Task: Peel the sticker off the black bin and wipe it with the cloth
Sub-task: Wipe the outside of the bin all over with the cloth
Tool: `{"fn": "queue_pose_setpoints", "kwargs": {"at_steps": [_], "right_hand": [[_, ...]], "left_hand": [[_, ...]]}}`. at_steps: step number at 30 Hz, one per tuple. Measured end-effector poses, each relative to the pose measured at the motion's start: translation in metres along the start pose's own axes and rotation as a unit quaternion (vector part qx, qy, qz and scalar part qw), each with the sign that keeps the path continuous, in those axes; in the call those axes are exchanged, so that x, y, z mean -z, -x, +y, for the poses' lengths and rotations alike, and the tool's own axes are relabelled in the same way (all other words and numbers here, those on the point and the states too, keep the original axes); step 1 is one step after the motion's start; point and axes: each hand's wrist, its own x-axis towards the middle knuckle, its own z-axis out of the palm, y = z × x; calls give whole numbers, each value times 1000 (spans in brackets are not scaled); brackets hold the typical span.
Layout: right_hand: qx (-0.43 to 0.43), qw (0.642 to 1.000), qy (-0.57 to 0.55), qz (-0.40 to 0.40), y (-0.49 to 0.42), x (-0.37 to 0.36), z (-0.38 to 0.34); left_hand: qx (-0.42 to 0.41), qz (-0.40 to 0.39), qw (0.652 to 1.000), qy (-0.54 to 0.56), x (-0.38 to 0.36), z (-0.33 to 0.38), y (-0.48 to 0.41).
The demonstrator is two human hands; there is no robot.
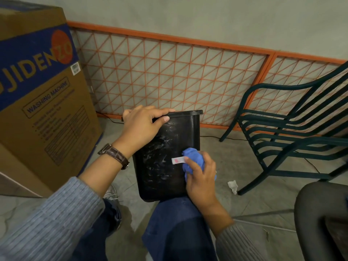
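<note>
Now left hand (140, 125) clamped on scuffed black bin (165, 159) rim, right hand (200, 178) bunching blue cloth (194, 161) and white sticker (178, 160).

The black bin (165, 157) shows whitish scuffs. The cloth (194, 162) is blue, the sticker (178, 160) white with pink. An orange lattice grille (169, 76) stands behind.

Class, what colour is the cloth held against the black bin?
Blue. The cloth shows best in the head view.

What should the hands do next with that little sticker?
Probably drop the sticker. The right hand pinches it against the cloth, seemingly lifted off the bin, which the left hand steadies. White smears remain to wipe.
</note>
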Motion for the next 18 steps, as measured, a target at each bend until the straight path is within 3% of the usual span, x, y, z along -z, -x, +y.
{"fn": "queue_pose_setpoints", "kwargs": {"at_steps": [4, 6, 11, 14, 18], "right_hand": [[-121, 990, -26, 71, -15, 1, -12], [-136, 985, -5, 104, -30, -1, -20], [1, 995, 90, 51, -19, -6, -17], [71, 994, 80, -7, 2, -1, 3], [-95, 995, 5, 28, -13, 3, 0]], "left_hand": [[-6, 0, 1000, -6, 0, 11, 1], [-12, 1, 1000, -5, 0, 18, 1], [-17, 7, 1000, -23, 0, 23, -1], [-4, 9, 999, -37, -1, 18, -3], [4, 5, 999, -34, -4, 17, -2]]}}
